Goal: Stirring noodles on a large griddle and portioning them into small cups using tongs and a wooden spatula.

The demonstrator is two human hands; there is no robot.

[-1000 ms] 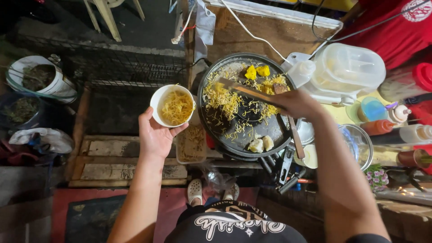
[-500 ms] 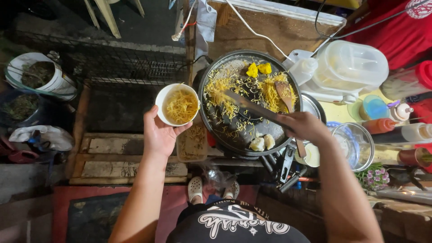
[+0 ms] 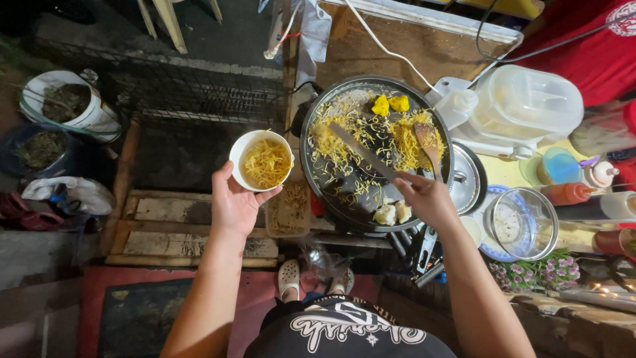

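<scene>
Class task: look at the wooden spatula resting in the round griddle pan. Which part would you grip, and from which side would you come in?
Grip the wooden spatula by its bare handle end, probably from the near rim beside the right hand. Its blade lies among the yellow shreds in the griddle pan, while the handle points back toward the person.

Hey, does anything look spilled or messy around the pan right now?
Nothing has clearly spilled. Yellow shredded food is scattered unevenly across the round dark griddle pan, thick at the top, sparse lower down. The left hand holds a white bowl level beside the pan; the right hand holds a long flat spatula.
</scene>
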